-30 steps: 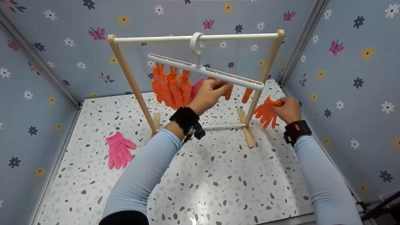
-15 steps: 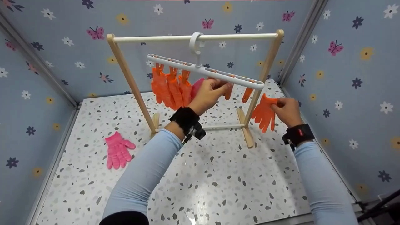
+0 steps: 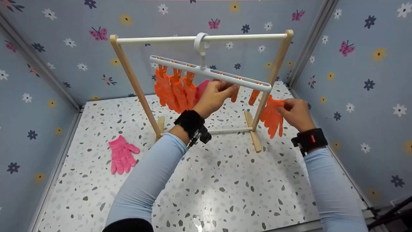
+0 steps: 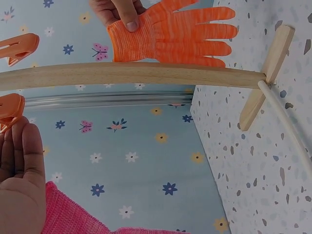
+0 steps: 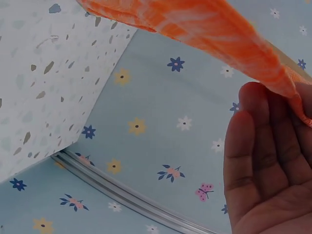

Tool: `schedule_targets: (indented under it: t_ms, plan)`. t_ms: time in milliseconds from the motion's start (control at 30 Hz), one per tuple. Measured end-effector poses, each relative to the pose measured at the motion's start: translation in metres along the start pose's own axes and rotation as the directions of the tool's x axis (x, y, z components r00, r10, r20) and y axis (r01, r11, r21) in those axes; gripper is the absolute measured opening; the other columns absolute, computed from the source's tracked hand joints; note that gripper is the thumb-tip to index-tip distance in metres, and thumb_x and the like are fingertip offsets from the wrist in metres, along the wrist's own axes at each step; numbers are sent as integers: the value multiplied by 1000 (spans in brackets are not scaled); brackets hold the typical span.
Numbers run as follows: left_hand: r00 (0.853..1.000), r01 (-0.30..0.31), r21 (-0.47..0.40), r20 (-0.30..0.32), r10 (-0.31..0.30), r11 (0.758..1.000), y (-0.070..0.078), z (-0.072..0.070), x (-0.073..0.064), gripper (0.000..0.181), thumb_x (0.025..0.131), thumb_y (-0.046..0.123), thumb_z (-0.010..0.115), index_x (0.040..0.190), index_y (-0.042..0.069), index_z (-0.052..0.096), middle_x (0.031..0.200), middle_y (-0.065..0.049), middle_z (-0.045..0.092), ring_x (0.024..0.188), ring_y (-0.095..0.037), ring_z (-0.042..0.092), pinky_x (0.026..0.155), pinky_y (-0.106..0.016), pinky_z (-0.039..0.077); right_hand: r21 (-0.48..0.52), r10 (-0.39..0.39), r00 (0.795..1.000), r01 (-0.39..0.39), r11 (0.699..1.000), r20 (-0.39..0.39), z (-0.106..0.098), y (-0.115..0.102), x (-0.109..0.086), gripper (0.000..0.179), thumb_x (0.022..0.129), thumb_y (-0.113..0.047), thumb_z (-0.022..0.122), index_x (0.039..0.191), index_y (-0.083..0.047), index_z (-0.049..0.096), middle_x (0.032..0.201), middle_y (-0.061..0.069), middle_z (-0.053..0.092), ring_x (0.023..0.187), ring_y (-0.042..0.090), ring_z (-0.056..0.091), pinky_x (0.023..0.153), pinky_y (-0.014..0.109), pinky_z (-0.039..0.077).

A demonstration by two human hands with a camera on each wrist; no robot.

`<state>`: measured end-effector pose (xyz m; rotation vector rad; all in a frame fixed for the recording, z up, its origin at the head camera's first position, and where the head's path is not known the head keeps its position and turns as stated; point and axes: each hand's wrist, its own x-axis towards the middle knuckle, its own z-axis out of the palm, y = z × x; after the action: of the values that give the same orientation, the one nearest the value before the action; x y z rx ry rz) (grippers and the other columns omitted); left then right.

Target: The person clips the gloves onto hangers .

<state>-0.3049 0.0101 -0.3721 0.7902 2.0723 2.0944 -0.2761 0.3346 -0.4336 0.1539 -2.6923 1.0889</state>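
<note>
A white clip hanger (image 3: 236,81) hangs tilted from the rack's top bar. My left hand (image 3: 212,96) reaches under its right half and pinches an orange clip (image 4: 9,109); the head view shows that clip partly behind my fingers. Beside that hand hangs a pink glove (image 3: 201,88), mostly hidden. Further left, several orange gloves (image 3: 164,88) hang from clips. My right hand (image 3: 297,112) grips an orange glove (image 3: 273,117) by its cuff, fingers dangling down, just right of the rack's right post. A free orange clip (image 3: 254,97) hangs at the hanger's right end.
The wooden rack (image 3: 134,83) stands on a speckled white surface (image 3: 222,190). A second pink glove (image 3: 122,154) lies flat at the left. Flower-patterned panels (image 3: 363,106) enclose the back and both sides, the right one close to my right arm.
My right hand has shifted slightly left with the orange glove, which now hangs more spread and nearer the right post. The left hand has stayed at the clip.
</note>
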Motion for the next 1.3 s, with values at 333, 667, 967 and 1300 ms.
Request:
schedule_targets:
  t_ms: [333,667,967,1300]
  plan:
    - [1000,12,6,-19,-12,1000,0,0,1,25,110,12,65,126,-4,76,82,3,70,95,-15,64,90,-26,48,9,-92,996,92,996,-10,-2,-18,-7,15,100,-6,74,107,3,83,84,18,75,65,8,56,59,17,46]
    - [1000,-8,10,-29,8,1000,0,2,0,16,110,15,65,106,4,76,73,1,61,74,-14,46,71,-26,33,30,-153,988,154,988,-23,6,-34,-10,12,95,1,75,103,5,83,84,22,77,60,2,53,56,15,43]
    - [998,-4,-3,-55,4,1000,2,2,1,19,109,14,68,111,0,79,76,4,65,88,-13,57,81,-26,41,84,-168,986,167,982,5,14,-42,-11,14,96,2,75,106,8,82,88,26,79,63,0,57,61,12,47]
    - [995,-27,-24,-92,24,999,0,5,2,18,107,13,70,109,-2,81,71,1,64,83,-13,52,75,-26,36,76,-191,981,189,979,19,23,-49,-14,13,97,1,74,103,8,82,86,23,79,63,3,56,60,13,45]
